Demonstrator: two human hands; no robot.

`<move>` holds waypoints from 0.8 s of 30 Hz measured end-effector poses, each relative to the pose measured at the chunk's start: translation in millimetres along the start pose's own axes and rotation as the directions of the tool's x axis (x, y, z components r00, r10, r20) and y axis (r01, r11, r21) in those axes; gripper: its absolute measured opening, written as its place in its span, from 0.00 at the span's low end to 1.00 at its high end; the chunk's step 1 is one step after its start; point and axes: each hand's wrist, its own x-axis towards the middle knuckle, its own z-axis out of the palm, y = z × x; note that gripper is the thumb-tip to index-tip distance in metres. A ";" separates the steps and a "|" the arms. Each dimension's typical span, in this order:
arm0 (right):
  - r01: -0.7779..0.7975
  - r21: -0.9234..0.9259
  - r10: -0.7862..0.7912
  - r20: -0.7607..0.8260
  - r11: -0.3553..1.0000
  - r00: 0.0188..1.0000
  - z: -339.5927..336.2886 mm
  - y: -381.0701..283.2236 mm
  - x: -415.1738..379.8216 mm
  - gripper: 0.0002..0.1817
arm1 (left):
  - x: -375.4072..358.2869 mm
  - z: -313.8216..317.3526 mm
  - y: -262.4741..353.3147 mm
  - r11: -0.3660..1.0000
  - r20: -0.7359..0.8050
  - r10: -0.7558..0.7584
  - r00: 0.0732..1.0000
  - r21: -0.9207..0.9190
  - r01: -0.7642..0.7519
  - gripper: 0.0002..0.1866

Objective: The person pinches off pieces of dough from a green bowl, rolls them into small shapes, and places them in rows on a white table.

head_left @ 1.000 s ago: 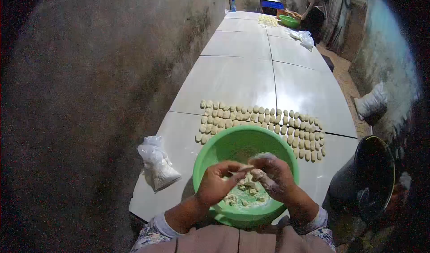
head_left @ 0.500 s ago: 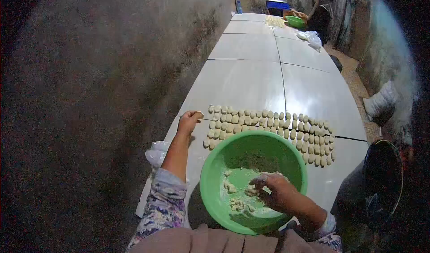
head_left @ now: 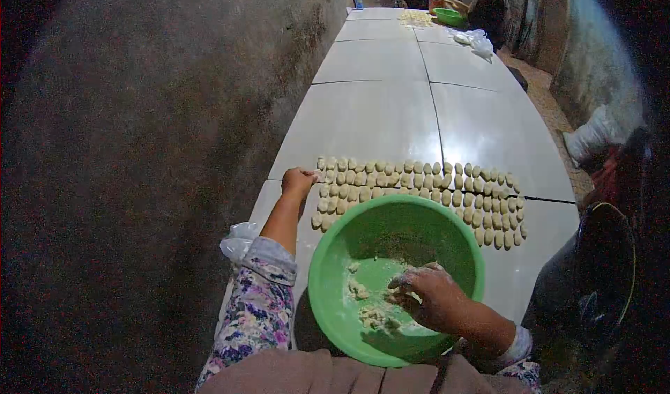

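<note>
Along the near edge of the long, white, panelled worktop (head_left: 370, 118) stands a round, light-green plastic basin (head_left: 401, 235), with crumbly, cream-coloured dough scraps (head_left: 377, 318) on its floor. The right hand (head_left: 431, 298) is inside it, flour-whitened fingers curled down above the scraps; I cannot tell whether they grip any. Just beyond the basin, rows of small, pale, oval dough pieces (head_left: 359, 179) run from near the worktop's left edge towards its right edge. Well apart from the right hand, the left hand (head_left: 299, 180) reaches to the left end of these rows, its fingertips drawn together at a pale piece; whether they are clamped on it cannot be told. Beside the left forearm, at the worktop's left edge, sits a clear plastic bag (head_left: 239, 240). Near the far edge are a small, bright-green bowl (head_left: 449, 17) and a crumpled, whitish plastic bag (head_left: 480, 43).
</note>
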 end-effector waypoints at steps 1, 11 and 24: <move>0.001 -0.017 -0.001 0.005 1.000 1.000 0.7 0.7 -0.3 0.13 | -7.3 -5.3 11.0 0.998 -0.002 -0.036 0.999 0.053 0.036 0.11; -0.061 -0.075 0.066 0.078 0.995 0.995 -0.2 1.2 1.0 0.16 | -9.8 -13.3 30.1 0.921 0.100 0.005 0.995 0.388 -0.043 0.14; 0.000 -0.130 -0.003 -0.025 0.991 1.000 1.2 2.2 -1.0 0.13 | 1.2 13.8 -9.7 0.998 -0.057 -0.030 0.998 -0.061 0.026 0.13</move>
